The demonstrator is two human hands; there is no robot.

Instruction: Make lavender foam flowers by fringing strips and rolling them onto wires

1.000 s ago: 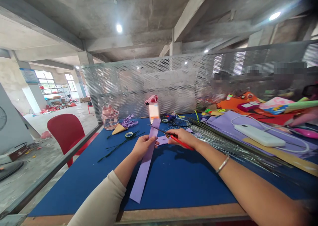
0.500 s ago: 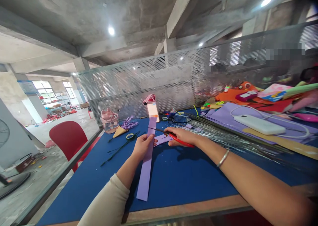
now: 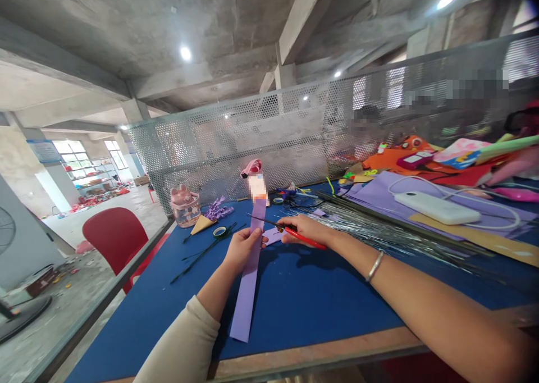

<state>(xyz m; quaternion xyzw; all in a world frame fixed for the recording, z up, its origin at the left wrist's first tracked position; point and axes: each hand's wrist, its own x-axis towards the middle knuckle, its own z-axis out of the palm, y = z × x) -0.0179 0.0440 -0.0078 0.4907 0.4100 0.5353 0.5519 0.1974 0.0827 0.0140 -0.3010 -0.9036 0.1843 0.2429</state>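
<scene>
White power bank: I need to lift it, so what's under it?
Purple sheets show around the white power bank, which appears to rest on them. Its body hides whatever lies directly beneath.

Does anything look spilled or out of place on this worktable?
Slightly: beyond the right hand, purple scraps litter silvery wires that fan out untidily, and a white corded device sits on purple sheets.

concrete ceiling [image 3: 202, 23], perforated metal partition [image 3: 236, 130], red chair [image 3: 113, 237]
</scene>
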